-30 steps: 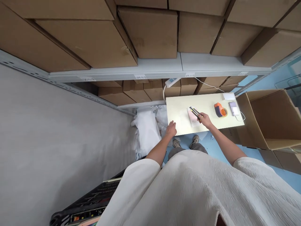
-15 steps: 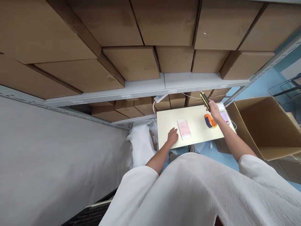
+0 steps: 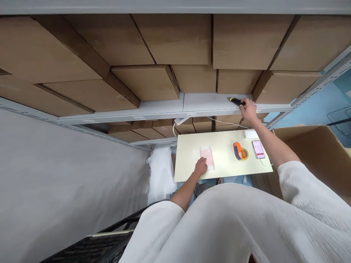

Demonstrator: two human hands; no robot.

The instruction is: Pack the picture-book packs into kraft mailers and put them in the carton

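Utility knife [image 3: 237, 102] held at a shelf by the right hand [image 3: 249, 109], with a pink packet [image 3: 209, 155] under the left hand [image 3: 201, 166]

Metal shelving [image 3: 203, 101] stretches across the upper half of the view, stacked with plain brown cardboard boxes [image 3: 186, 40]. On the right, a large open carton [image 3: 320, 149] stands beside a pale worktop [image 3: 223, 160], which sits in front of the shelving and below its middle level. On the left, a soft white bundle [image 3: 161, 164] lies lower down, near the worktop's edge.

Toward the worktop's right side are an orange tape dispenser [image 3: 238, 149], a lit phone [image 3: 258, 149] with a white cable, and a small white box [image 3: 250, 134] near the back edge, just beyond the phone.

The pink packet lies flat on the left part of the worktop. The left fingers lie over its near left edge; I cannot tell whether they pinch it or merely press.

Smallest is the black and yellow utility knife, over the shelf's front strip, pointing left. The right fingers are clamped around its rear end. Whether it touches the shelf, or any blade is out, is too small to tell.

The step in hand looks like placing or picking up the knife at the shelf. Setting it down would call for a level handle and a gentle release; lifting it, a firm grip.
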